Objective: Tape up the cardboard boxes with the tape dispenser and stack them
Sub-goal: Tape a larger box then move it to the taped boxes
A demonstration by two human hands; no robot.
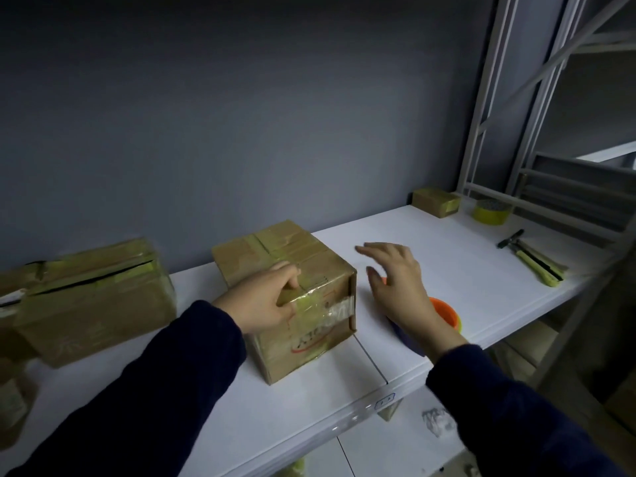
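A cardboard box (303,266) with yellowish tape across its top stands in the middle of the white table (447,266). My left hand (265,301) rests on the box's near top edge, fingers curled over the tape there. My right hand (395,280) hovers open just right of the box, fingers spread, holding nothing. Under its wrist lies the orange and blue tape dispenser (444,313), mostly hidden. A larger cardboard box (93,304) with a slit along its top sits at the left.
A small taped box (435,201) and a roll of yellow tape (490,211) sit at the far right by a grey metal rack (509,132). A box cutter (531,258) lies near the table's right edge. More cardboard (13,404) shows at the far left.
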